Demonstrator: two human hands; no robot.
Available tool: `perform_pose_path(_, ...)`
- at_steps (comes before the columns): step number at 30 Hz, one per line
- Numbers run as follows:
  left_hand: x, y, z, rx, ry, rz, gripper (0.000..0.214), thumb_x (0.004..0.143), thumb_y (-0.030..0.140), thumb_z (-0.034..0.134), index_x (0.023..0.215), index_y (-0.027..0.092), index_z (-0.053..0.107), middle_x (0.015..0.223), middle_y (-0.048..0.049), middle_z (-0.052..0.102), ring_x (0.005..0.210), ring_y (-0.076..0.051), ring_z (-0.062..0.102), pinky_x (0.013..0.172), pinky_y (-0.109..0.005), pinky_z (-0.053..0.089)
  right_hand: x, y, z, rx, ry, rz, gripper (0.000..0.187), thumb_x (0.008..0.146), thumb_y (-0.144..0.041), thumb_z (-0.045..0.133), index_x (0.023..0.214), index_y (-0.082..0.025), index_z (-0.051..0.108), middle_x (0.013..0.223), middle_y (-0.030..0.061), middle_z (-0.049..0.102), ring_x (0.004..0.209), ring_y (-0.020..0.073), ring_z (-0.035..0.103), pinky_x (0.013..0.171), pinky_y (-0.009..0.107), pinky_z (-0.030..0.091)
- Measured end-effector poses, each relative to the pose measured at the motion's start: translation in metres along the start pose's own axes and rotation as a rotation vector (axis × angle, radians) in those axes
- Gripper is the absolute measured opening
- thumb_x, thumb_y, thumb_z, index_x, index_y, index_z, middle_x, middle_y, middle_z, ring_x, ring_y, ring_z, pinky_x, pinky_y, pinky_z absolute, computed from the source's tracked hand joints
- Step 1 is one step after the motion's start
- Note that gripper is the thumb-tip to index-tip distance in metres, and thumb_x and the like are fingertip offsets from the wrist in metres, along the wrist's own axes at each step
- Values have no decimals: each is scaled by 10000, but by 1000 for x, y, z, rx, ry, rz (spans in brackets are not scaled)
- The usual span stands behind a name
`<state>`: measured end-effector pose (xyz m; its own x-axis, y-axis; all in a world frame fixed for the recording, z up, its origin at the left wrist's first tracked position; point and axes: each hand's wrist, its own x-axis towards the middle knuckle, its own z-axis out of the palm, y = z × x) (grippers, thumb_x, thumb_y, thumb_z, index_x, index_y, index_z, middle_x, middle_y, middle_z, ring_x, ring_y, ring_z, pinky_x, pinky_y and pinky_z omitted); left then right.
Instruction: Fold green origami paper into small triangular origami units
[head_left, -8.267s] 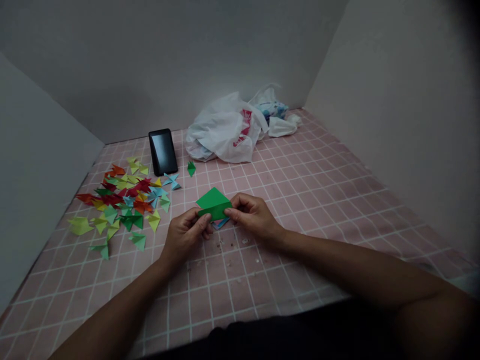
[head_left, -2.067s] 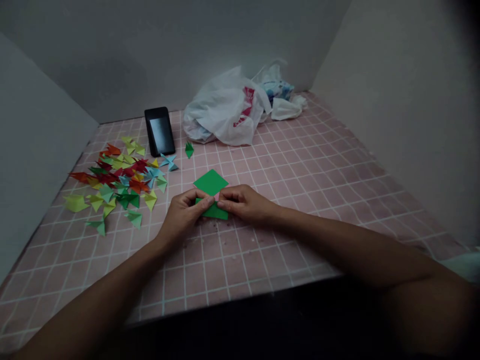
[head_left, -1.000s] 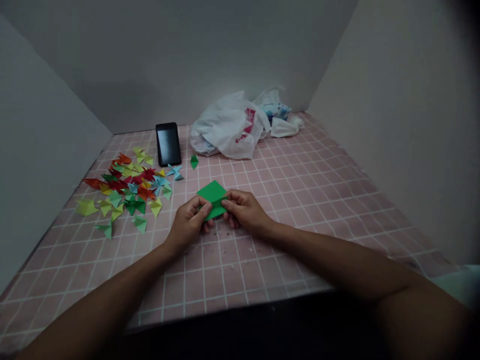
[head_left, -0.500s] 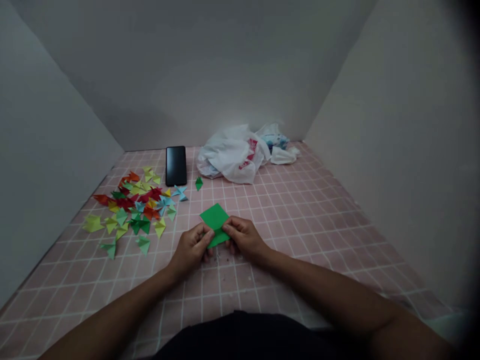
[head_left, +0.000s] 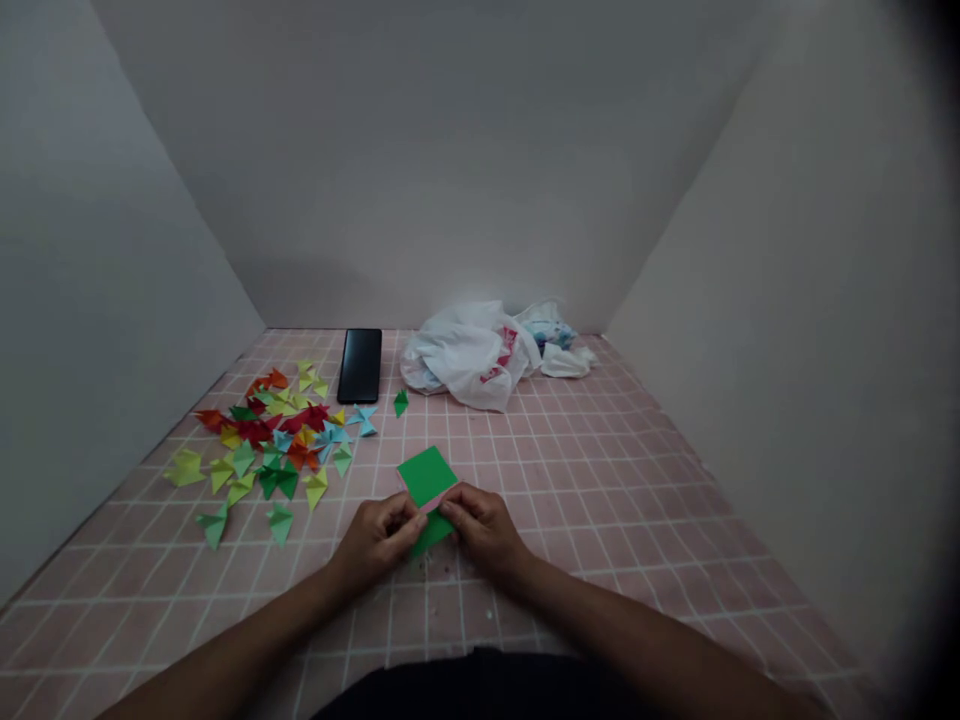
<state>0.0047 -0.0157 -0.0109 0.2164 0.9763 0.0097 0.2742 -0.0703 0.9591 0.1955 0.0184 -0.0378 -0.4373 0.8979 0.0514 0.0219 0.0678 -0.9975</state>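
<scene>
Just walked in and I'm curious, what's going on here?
A person is holding a bright green folded paper with the fingers of both the left hand and the right hand. It sits above a pink grid-patterned surface. To the left lies a scattered pile of small folded paper pieces in red, yellow, green and blue. Farther back are a black smartphone and a white plastic bag.

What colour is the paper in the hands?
The paper is bright green, shown best in the head view, the only view.
</scene>
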Motion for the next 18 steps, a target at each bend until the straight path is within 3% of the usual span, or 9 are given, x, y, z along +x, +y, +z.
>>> perform_pose_path(3,0,0,1,47,22,38,305,872,394,617,657,180,590,539,33,505,506,-112,437,506,-229,325,1,-2,0,9,-38,27,218,877,-411,637,827,-199,636,600,-35,542,507,116,488,517,245,374)
perform_pose_path(5,1,0,2,-34,72,-13,335,859,424,636,642,177,576,529,38,500,483,-104,443,485,-216,332,4,-1,0,150,-30,81,212,859,-411,633,875,-203,595,562,-63,540,410,94,447,447,226,347)
perform_pose_path(8,1,1,4,-185,134,-120,365,832,493,662,672,187,545,486,65,486,375,-83,399,396,-200,284,8,0,0,296,9,101,229,807,-383,674,881,-200,559,605,-50,615,413,92,507,432,212,375)
perform_pose_path(12,3,2,5,-169,94,-153,354,828,505,673,738,189,542,497,75,507,370,-77,440,395,-180,307,10,-5,-7,338,2,83,177,816,-320,673,855,-193,556,618,-48,626,432,83,525,435,200,383)
perform_pose_path(18,4,6,5,-205,116,-141,326,844,472,670,760,191,529,515,76,531,385,-69,460,406,-167,332,8,-9,-10,392,-49,62,230,879,-384,658,921,-177,569,695,-11,679,481,85,574,456,203,429)
